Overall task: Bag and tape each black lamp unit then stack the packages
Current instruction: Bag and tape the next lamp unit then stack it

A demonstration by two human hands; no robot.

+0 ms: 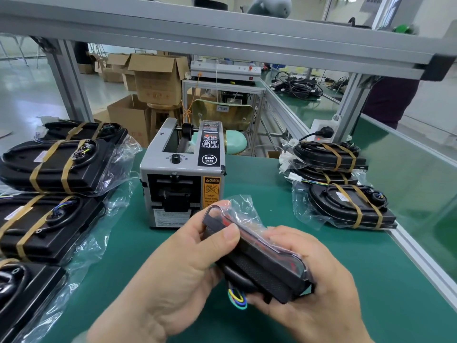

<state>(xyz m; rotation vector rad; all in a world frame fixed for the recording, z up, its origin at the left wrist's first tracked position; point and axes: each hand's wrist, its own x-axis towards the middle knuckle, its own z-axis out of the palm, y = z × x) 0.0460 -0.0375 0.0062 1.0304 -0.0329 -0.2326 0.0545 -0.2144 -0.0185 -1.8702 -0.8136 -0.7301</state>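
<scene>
Several finished packages (57, 167), black lamp units sealed in clear plastic bags and banded with tan tape, are laid along the left side of the green surface (358, 280). Right of them, at the middle, a grey box-shaped tape dispenser (183, 174) is stood with its cutter slot turned towards the person. In front of it, above the surface, one black lamp unit in a crinkled clear bag (259, 263) is held on edge between both hands. The left hand (173, 273) is curled round one end with its thumb pressed on the film. The right hand (321, 288) is clamped on the other side, its fingers (284, 233) wrapped over the top edge. Coloured wires (237, 299) are seen looping below the unit. Further right, more taped packages (346, 194) are stacked. No tape can be seen on the held unit, so the folded film would probably spring open if one hand were freed for tape. The slick bag could also slip, and the dangling wires could be snagged.
</scene>
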